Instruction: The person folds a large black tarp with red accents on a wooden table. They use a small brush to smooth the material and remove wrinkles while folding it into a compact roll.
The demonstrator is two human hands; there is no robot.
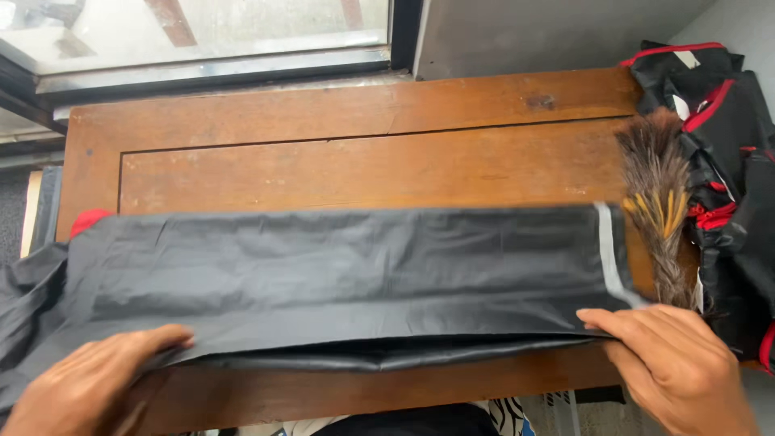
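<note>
Black, slick fabric (347, 266) is lying folded into a long band across the near half of the table (363, 153), and both hands are working its near edge. Left hand (89, 383) is pinching that edge at the lower left, fingers curled over the cloth. Right hand (678, 367) is gripping the lower right corner, thumb on top, just below a grey stripe (607, 250).

Layers along the near edge are gaping slightly, so the slippery cloth could be sliding out of line if either hand loosens; the left end is already drooping off the table, and its weight could be dragging the fold askew.

Beyond the right hand, a feather duster (658, 202) is lying touching the cloth's end, and could be getting nudged. Further right, a black-and-red bag (726, 161) is slumping against the wall. Farthest off, a window (210, 36) is running along the table's back.

Both wrists are cut off by the frame, the underside layers are hidden, and a red patch (87, 220) by the left end is too small to identify.
</note>
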